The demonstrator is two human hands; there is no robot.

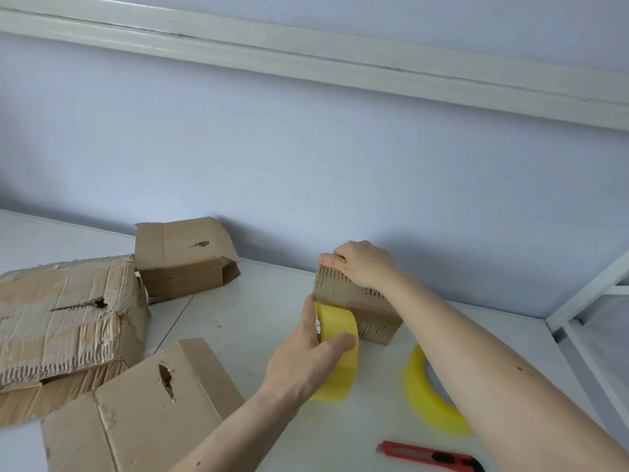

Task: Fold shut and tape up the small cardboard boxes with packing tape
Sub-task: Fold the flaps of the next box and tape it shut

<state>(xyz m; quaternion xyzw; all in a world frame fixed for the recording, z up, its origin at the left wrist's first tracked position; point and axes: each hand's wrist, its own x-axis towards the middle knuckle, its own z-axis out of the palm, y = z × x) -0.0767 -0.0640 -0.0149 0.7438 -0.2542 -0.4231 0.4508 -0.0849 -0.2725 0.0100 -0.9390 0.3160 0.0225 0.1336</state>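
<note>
Two hands work on one small cardboard box (354, 304), which stands on the white table (265, 301) close to the wall, well right of the other boxes. Right hand (362, 264) rests on top of that box, fingers curled over its far edge and thumb laid along the near top edge, pinning the flaps down. Left hand (306, 356) grips a yellow-tinted packing tape roll (337, 356), thumb across its outer face and fingers wrapped round its side, with the roll touching the box's near face.

Corrugated board like this is probably light and fairly stiff, yet its torn edges look crushable, so the box will likely slide unless held from above. Firm pressure on the closed flaps seems the best hold.

Just right of the box lies a second tape roll (429, 400); a red utility knife (432, 456) lies nearer the camera. Left of the box sit three battered cardboard boxes (68, 311).
</note>
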